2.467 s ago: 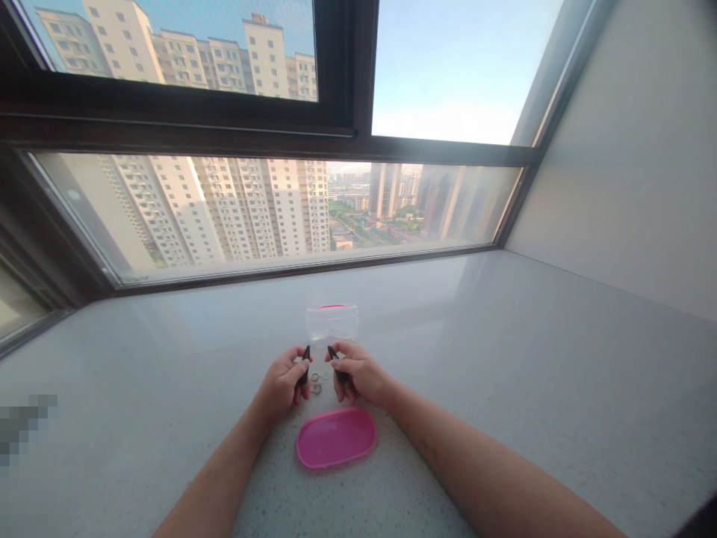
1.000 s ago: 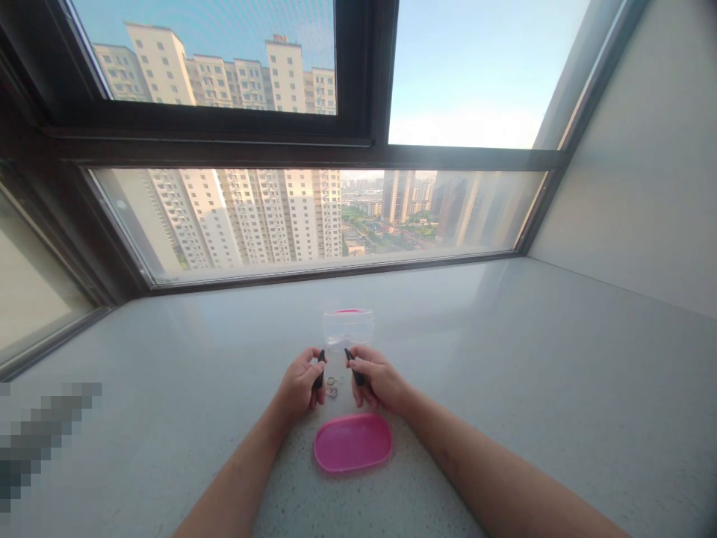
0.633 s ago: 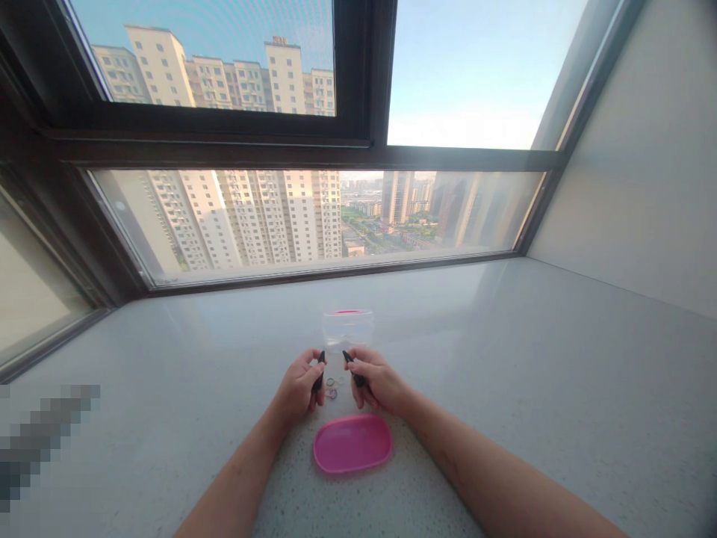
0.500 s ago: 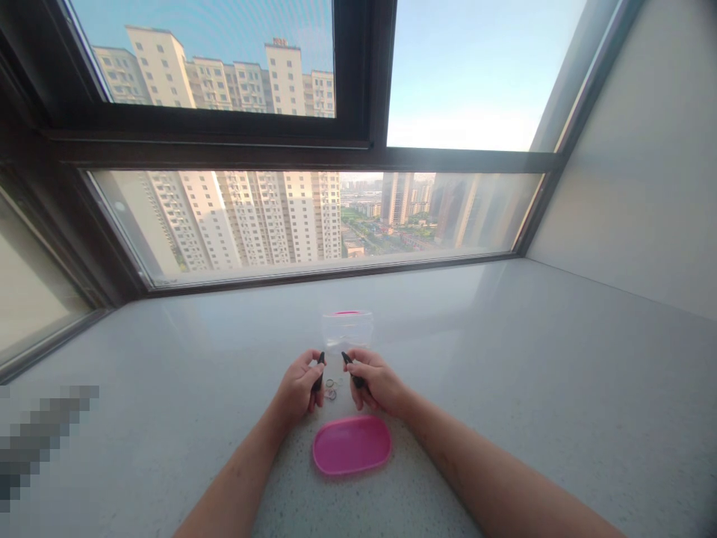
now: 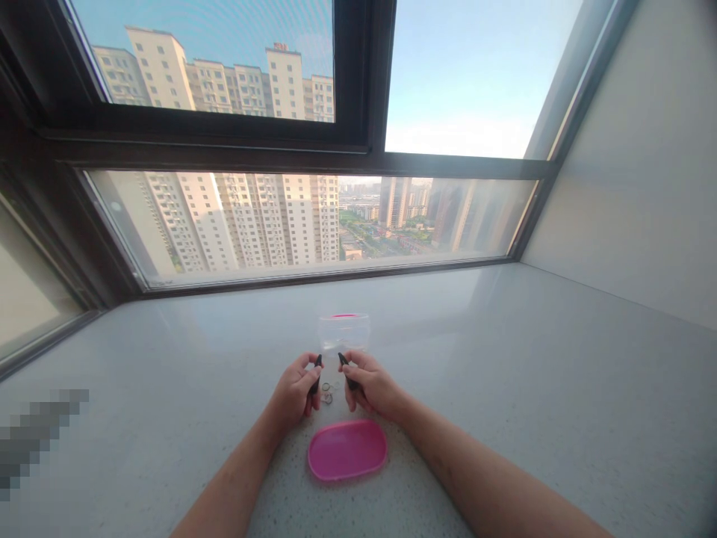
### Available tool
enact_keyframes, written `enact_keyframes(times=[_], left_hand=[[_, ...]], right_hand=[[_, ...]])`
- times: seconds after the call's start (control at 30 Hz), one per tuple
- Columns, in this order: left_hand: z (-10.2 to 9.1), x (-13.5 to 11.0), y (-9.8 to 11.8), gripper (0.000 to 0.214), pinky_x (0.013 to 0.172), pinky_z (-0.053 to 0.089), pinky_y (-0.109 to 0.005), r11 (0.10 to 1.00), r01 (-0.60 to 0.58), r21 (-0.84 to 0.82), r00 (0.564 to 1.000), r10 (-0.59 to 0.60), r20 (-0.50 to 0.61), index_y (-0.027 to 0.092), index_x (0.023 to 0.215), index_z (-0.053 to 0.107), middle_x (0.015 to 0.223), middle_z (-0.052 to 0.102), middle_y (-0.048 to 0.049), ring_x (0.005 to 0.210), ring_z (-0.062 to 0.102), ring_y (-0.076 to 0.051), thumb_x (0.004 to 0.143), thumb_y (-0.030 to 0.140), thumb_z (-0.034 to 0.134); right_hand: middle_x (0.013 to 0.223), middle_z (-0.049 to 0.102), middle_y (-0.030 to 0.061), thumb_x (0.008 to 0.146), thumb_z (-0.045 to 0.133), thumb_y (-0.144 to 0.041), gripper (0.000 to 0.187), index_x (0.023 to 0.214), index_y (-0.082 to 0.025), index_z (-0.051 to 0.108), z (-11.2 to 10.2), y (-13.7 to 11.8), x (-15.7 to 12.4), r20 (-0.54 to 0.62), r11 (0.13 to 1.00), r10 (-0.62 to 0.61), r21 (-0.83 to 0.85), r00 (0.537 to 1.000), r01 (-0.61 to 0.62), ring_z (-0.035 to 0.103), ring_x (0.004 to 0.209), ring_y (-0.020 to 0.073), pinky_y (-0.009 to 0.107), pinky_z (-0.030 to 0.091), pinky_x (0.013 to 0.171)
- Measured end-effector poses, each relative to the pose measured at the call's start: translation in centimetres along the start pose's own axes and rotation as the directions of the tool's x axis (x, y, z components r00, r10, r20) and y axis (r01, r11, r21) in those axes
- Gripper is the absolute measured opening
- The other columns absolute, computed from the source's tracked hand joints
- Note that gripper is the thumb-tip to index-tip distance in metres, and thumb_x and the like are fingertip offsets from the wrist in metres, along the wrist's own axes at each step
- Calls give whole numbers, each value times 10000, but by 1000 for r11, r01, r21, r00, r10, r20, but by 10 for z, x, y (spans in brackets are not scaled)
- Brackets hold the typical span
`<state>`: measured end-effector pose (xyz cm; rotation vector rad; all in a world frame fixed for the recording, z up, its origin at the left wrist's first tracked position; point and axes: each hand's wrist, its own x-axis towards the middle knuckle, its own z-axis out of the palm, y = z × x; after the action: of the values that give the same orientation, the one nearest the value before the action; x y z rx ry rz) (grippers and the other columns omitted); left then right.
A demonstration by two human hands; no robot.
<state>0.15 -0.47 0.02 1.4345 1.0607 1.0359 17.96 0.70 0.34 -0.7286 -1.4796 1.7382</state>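
Note:
My left hand (image 5: 292, 387) is closed around a small black pointed object (image 5: 317, 370), its tip poking up past the thumb. Closed in the same manner, my right hand (image 5: 373, 382) grips a second black pointed object (image 5: 348, 375). Their exact kind is too small to make out. The two tips are apart and face each other across a narrow gap. Several small thin rings (image 5: 327, 398) lie on the pale surface between my hands. Just behind the hands is a clear plastic bag (image 5: 344, 334) with a pink strip on its far edge.
A pink oval tray (image 5: 347, 451) lies nearest to me, between my forearms. The pale speckled counter (image 5: 168, 373) runs up to a dark window frame (image 5: 235, 288). A white wall (image 5: 632, 187) stands at the right. A pixelated patch covers part of the left edge.
The camera view has shifted slightly. My hands keep the same grips on the black objects, and nothing else has visibly moved on the counter.

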Motion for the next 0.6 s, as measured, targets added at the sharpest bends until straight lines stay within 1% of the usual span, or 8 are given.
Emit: enact_keyframes(times=[0.2, 0.43, 0.6], left_hand=[[1, 1, 0, 264, 259, 182, -152, 1000, -1, -10, 1000, 1, -9, 164, 900, 463, 375, 511, 58, 228, 338, -70, 807, 411, 446], [2, 1, 3, 254, 256, 192, -152, 1000, 13, -3, 1000, -13, -26, 164, 910, 443, 371, 511, 57, 226, 334, -74, 804, 394, 440], [2, -1, 6, 265, 265, 198, -151, 1000, 24, -16, 999, -24, -27, 159, 900, 445, 379, 521, 50, 231, 349, -74, 799, 404, 447]], right_hand=[[404, 553, -38, 784, 468, -416, 329, 968, -144, 452, 1, -2, 0, -14, 1000, 19, -13, 1000, -19, 331, 213, 58, 142, 149, 268], [376, 527, -51, 784, 455, -382, 305, 971, -142, 461, 3, -6, -2, -5, 1000, 4, -8, 1000, -4, 298, 204, 59, 145, 148, 261], [370, 516, -53, 779, 461, -395, 338, 992, -132, 465, 3, -6, -1, -5, 1000, 4, -12, 1000, -5, 306, 211, 61, 148, 152, 272]])
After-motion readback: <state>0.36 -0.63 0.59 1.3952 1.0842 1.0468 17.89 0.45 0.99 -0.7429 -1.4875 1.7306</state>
